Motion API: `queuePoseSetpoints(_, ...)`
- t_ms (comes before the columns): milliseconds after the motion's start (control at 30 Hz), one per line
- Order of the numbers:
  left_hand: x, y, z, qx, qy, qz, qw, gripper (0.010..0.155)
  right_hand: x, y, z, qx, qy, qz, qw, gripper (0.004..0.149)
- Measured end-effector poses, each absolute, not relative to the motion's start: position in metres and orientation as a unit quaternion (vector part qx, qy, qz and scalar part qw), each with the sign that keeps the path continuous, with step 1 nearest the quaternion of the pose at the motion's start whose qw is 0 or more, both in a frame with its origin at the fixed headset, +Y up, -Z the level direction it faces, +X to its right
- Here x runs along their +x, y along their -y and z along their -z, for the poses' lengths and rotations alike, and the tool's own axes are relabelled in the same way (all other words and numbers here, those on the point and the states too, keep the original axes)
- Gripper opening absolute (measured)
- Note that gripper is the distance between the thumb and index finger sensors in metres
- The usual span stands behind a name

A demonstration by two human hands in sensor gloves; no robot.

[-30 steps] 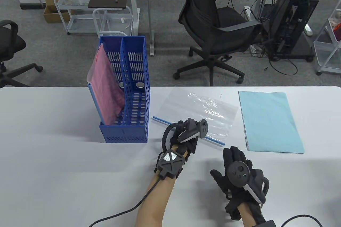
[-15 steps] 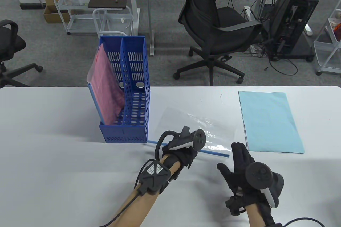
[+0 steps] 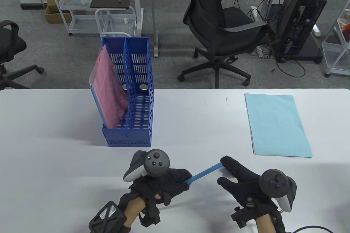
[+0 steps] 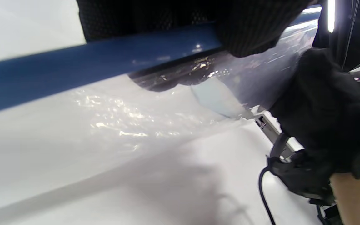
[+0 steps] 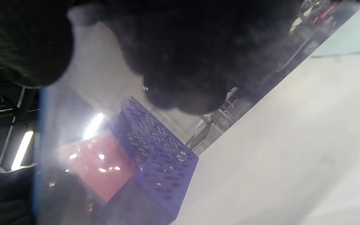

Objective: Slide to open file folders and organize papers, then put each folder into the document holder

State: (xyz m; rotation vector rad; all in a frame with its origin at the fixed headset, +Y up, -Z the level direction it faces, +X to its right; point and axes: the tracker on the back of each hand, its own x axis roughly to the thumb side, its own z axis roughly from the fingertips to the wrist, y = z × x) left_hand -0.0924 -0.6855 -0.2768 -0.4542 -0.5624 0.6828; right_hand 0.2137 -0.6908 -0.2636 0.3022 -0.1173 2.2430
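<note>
The step in hand seemed to be the sliding open of the second folder. The left hand had its fingers curled round the near end of the blue slide bar. The right hand touched the far end of the bar with its fingers rather straight; whether it pinched the bar could not be told. The clear folder, a thin, glossy and wrinkled plastic sheet, hung under the bar, raised above the near part of the white tabletop.

The next move probably called for one hand to hold the sheet while the other pulled the stiff, narrow bar along its edge.

The light blue papers, flat and matte, lay at the right. The blue document holder, of perforated plastic, stood at the far left with a pink folder already in its left compartment.
</note>
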Motion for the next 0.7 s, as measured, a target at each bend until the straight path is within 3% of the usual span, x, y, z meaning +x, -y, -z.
queuePoseSetpoints(67, -0.101, 0.690, 0.269, -0.194, 0.256, -0.326, 0.889, 0.048, 0.200, 0.697, 0.264, 0.122, 0.039, -0.897, 0.422, 0.045)
queuePoseSetpoints(233, -0.121, 0.707, 0.253, -0.090, 0.206, -0.338, 0.914, 0.054, 0.175, 0.718, 0.266, 0.108, 0.025, -0.895, 0.432, 0.041)
queuePoseSetpoints(500, -0.136, 0.724, 0.252, -0.134, 0.190, -0.350, 0.907, 0.049, 0.155, 0.732, 0.267, 0.087, 0.024, -0.891, 0.445, 0.040)
queuePoseSetpoints(700, -0.146, 0.727, 0.255, -0.145, 0.191, -0.332, 0.912, 0.048, 0.169, 0.732, 0.272, 0.050, 0.034, -0.882, 0.467, 0.040)
